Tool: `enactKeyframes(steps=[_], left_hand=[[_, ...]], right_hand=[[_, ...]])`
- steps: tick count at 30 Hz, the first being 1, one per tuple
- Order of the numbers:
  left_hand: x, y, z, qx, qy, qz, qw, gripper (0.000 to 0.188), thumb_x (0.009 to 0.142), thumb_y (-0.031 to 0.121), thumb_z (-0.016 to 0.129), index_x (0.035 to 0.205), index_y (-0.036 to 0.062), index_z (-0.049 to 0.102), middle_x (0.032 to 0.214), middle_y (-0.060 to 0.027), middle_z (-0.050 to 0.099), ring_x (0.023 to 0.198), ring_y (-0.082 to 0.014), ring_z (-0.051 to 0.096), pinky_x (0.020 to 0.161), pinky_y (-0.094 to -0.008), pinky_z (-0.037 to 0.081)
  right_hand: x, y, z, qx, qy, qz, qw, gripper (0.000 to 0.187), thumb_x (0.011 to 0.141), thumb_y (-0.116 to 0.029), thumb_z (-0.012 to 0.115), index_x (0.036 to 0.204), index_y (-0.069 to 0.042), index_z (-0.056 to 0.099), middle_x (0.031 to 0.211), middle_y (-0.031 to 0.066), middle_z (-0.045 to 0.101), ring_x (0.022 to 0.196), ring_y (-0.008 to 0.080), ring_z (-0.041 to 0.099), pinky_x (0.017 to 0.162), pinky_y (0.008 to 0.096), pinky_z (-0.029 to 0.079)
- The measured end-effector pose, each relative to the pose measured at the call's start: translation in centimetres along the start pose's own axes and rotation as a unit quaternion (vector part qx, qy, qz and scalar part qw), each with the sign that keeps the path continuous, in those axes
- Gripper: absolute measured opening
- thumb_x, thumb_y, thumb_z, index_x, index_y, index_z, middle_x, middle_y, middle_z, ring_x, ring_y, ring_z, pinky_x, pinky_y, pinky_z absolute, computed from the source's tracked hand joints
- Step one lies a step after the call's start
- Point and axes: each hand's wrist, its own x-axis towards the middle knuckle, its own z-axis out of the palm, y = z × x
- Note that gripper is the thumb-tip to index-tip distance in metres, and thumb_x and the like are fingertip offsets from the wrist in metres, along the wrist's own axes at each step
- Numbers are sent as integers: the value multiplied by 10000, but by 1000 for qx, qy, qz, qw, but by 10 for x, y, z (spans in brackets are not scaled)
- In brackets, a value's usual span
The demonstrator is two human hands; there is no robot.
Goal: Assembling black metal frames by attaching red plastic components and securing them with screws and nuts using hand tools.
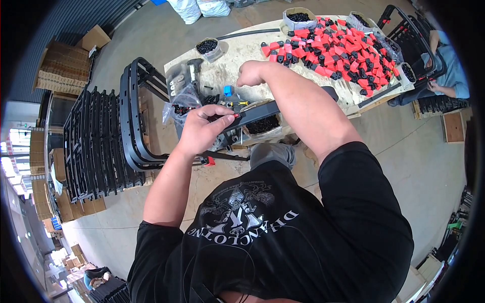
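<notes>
My left hand (pixel 206 130) is closed round the end of a black metal bar (pixel 262 112). A small red piece (pixel 236 115) shows at its thumb tip, against the bar. The bar slants up to the right along the near table edge and passes under my right forearm. Over the table, beyond the bar, my right hand (pixel 251 73) has its fingers curled in; anything inside them is hidden. A blue block (pixel 228 91) and a yellow-and-black tool (pixel 239 103) lie between the hands. Just below the bar sits a box of small black parts (pixel 262 125).
A large heap of red and black clips (pixel 338 53) covers the table's right side. Tubs of black parts (pixel 207 48) stand around it, and a hammer (pixel 193 70) lies at left. Black frames (pixel 101 141) are stacked left of the table. Another person (pixel 452 70) sits at far right.
</notes>
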Motion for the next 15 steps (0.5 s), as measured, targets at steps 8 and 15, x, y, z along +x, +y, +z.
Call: enactKeyframes(steps=[8,15], left_hand=[[7,-5,-8,-76,-51,-41,995,127,914,81,747,1020,12,759,968,-27,740,893,-82,630,846,-261,512],[7,0,-10,-22,-87,-44,995,175,950,63,688,1107,-8,721,1052,-35,720,967,-104,640,908,-268,502]], right_hand=[[0,2,1,20,31,-11,999,426,831,-412,698,826,9,767,789,153,724,663,264,663,644,401,535],[-4,-1,-2,5,-1,-2,1000,470,867,-391,682,1088,22,718,879,165,709,734,278,671,646,420,547]])
